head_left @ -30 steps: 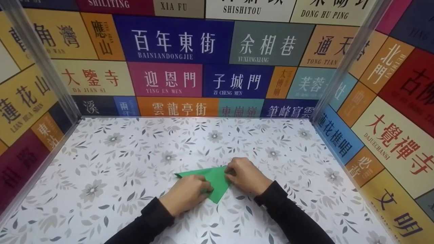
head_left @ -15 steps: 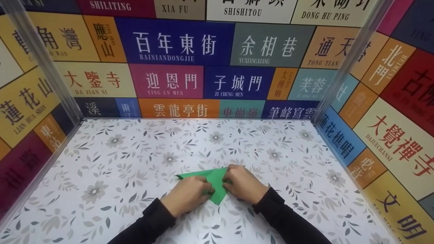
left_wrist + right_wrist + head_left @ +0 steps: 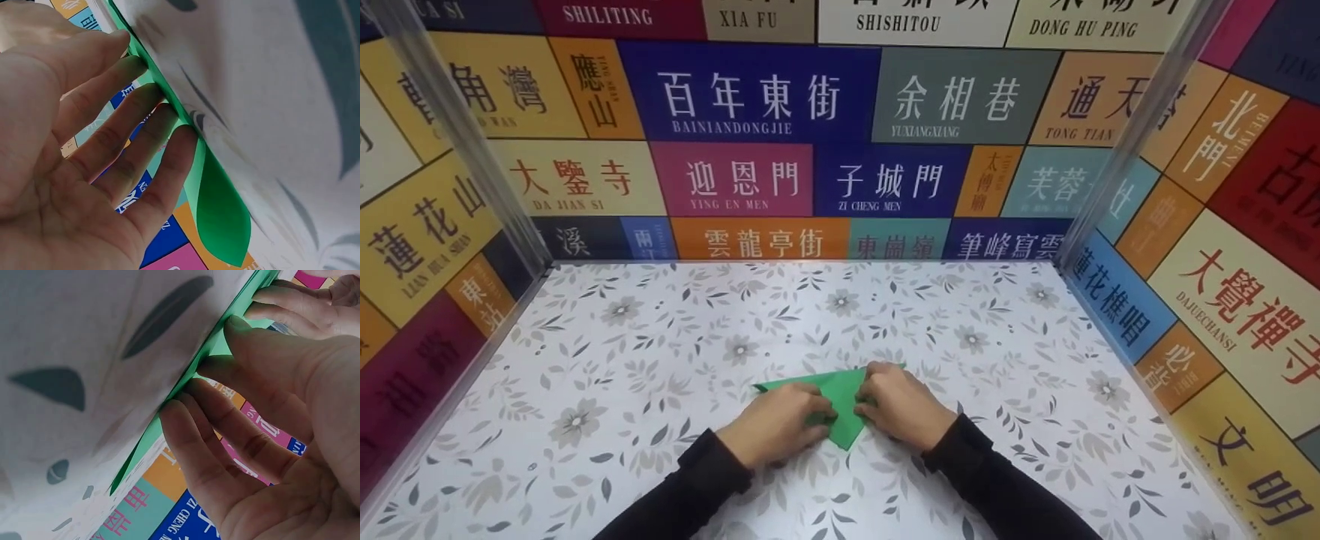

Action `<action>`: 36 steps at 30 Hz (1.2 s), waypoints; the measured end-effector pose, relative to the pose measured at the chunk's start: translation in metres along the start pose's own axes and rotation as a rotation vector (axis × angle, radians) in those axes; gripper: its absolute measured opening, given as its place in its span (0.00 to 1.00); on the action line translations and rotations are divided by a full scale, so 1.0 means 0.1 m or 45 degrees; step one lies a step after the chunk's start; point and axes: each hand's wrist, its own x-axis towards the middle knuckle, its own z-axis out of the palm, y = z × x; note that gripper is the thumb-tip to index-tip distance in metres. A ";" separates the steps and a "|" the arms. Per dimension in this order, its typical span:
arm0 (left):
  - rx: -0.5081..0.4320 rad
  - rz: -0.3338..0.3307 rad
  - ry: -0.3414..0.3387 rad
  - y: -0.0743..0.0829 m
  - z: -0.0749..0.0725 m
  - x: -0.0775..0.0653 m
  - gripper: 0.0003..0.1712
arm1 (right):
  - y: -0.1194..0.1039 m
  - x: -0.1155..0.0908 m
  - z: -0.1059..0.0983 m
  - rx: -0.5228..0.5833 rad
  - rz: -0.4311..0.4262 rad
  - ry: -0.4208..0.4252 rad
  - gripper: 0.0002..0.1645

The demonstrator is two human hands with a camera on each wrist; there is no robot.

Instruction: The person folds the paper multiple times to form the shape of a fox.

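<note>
A folded piece of green paper lies on the patterned tabletop, a pointed corner toward the person and another at the left. My left hand rests its fingertips on the paper's left part; in the left wrist view its fingers are fairly straight and the paper's end curls up off the table. Across from it, my right hand presses the paper's right part with thumb and fingertips, the fingers lightly bent. In the right wrist view the green paper shows as a thin strip under them. Both hands partly cover the paper.
The white tabletop carries a grey leaf and flower print. Behind it stands a back wall of coloured panels with Chinese lettering. Similar side walls, a left one and a right one, flank the table.
My right hand has shifted slightly toward the person along the paper, and a thin green tip now shows beyond it. My left hand stays on the paper. The head view has shifted slightly.
</note>
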 end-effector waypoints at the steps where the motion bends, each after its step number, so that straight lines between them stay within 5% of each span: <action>1: -0.008 -0.016 -0.011 -0.01 -0.01 0.01 0.10 | 0.00 0.00 -0.01 -0.008 0.002 0.000 0.04; 11: 0.099 -0.032 0.001 -0.06 -0.17 0.27 0.08 | 0.00 0.00 -0.04 -0.003 0.005 0.000 0.04; 22: 0.480 0.169 -0.067 -0.10 -0.17 0.60 0.10 | 0.00 -0.01 0.00 0.033 0.004 -0.002 0.08; 28: 0.598 0.239 -0.107 -0.12 -0.15 0.66 0.12 | -0.01 -0.01 0.01 0.046 0.024 -0.001 0.06; 36: 0.580 0.235 -0.145 -0.17 -0.12 0.66 0.12 | -0.01 -0.01 0.00 0.028 0.022 0.001 0.07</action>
